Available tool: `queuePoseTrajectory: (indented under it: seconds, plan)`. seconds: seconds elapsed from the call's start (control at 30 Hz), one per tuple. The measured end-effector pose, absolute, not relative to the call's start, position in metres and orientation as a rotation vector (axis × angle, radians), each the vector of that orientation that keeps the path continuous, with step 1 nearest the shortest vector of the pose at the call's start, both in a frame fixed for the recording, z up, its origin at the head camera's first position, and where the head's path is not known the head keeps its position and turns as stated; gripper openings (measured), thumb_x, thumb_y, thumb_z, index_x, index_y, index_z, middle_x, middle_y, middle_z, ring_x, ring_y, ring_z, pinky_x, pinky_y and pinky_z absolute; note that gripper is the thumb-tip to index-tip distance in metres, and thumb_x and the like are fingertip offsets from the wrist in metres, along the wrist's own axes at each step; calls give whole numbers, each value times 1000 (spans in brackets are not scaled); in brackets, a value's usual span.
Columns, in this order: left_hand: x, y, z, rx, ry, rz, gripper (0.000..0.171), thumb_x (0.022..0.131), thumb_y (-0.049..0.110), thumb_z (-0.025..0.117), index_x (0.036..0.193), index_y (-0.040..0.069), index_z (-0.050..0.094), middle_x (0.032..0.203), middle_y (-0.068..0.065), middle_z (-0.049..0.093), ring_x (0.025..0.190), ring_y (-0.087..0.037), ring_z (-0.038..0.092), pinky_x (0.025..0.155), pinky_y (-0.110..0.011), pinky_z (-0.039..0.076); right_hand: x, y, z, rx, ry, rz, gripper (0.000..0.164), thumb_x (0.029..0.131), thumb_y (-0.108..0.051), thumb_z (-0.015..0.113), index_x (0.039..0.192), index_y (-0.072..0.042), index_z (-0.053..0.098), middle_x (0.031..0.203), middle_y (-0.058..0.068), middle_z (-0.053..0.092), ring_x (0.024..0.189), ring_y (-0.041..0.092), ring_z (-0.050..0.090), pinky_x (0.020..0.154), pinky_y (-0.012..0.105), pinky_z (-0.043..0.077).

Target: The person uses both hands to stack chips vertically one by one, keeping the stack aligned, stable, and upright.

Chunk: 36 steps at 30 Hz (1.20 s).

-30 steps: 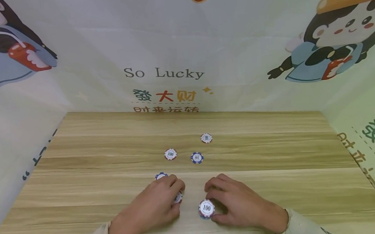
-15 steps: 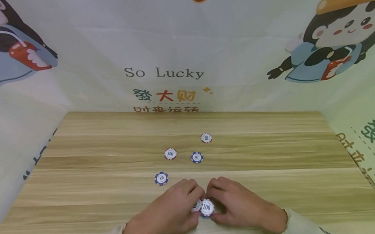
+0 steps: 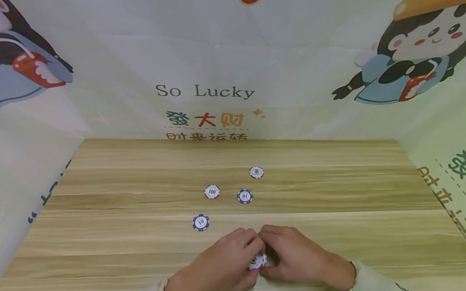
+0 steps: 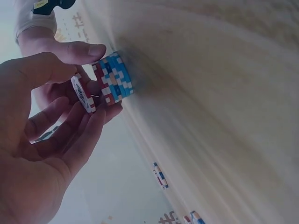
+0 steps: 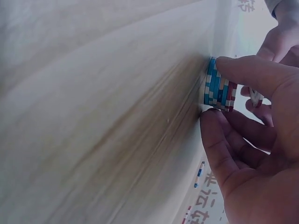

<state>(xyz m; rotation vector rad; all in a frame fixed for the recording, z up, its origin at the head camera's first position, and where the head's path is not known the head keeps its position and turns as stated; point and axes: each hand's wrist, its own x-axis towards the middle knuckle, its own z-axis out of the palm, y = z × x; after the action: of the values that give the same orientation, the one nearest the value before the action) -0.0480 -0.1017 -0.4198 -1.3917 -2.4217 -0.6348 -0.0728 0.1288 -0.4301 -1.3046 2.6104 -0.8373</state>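
Observation:
My left hand (image 3: 225,265) pinches a red-and-white poker chip (image 4: 83,94) by its edges, tilted just above a short stack of poker chips (image 4: 113,78). That stack stands on the table, with blue chips low down and red-and-white on top, as the right wrist view also shows. Thumb and fingers of my right hand (image 3: 301,258) hold the stack from its right side. In the head view the held chip covers most of the stack. A small gap between chip and stack shows in the left wrist view.
Loose chips lie flat beyond the hands: a blue 10 chip (image 3: 200,222), another blue chip (image 3: 244,196), a red-and-white 100 chip (image 3: 212,192) and a farther one (image 3: 256,172). A printed cloth (image 3: 210,52) walls the wooden table (image 3: 340,174) at the back and sides.
My left hand has moved right with the chip, from beside the blue 10 chip to over the stack. My right hand has stayed at the stack, its fingers now nearer the left hand's.

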Motion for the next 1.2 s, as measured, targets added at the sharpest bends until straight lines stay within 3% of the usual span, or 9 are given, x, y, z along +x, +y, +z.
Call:
queuePoseTrajectory:
  seconds: [0.37,0.8,1.2]
  plan:
    - [-50,-97,-425,-1410,-2449,-628,32,83,13,86,108,10,67,106,2,65,96,-13,64,89,-23,54,-72,129,-432,-1182,2546,-946,40,84,-19,95,116,-13,72,106,-11,69,90,1,61,79,21,55]
    - [-52,-97,-430,-1419,-2463,-615,30,84,14,87,107,11,68,108,2,66,97,-13,65,90,-23,54,-73,129,-433,-1175,2540,-973,40,83,-17,95,114,-13,71,97,-14,62,83,1,58,71,18,52]
    - [-51,-97,-431,-1418,-2437,-595,29,85,17,87,106,12,68,108,3,66,97,-13,65,91,-24,54,-72,130,-432,-1188,2553,-955,41,85,-23,96,117,-13,71,105,-12,68,89,1,61,78,21,55]
